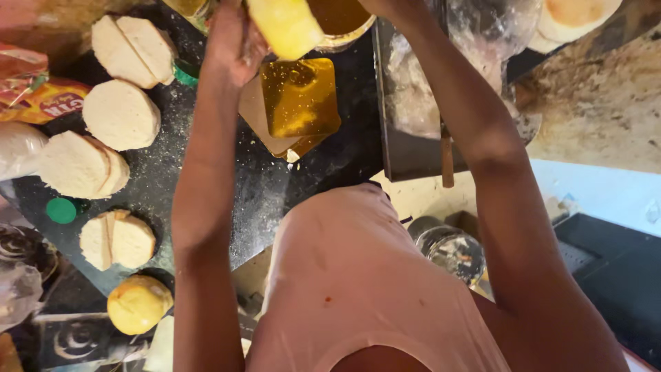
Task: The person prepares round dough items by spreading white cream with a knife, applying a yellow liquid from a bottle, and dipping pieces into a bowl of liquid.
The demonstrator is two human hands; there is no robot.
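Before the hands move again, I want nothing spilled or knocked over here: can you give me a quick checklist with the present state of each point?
1. Left hand on the yellow block: ok, touching it.
2. Right hand's grip: cannot tell, out of frame.
3. Block over the container of golden liquid: ok.
4. Golden square tray flat on the dark counter: ok.
5. Cut round loaves apart from the arms: ok.

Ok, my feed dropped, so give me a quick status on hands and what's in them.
Left hand gripping yellow block. Right hand off frame at top edge. Yellow slab on dark counter below. Cut bread rounds lie left, clear of hands.
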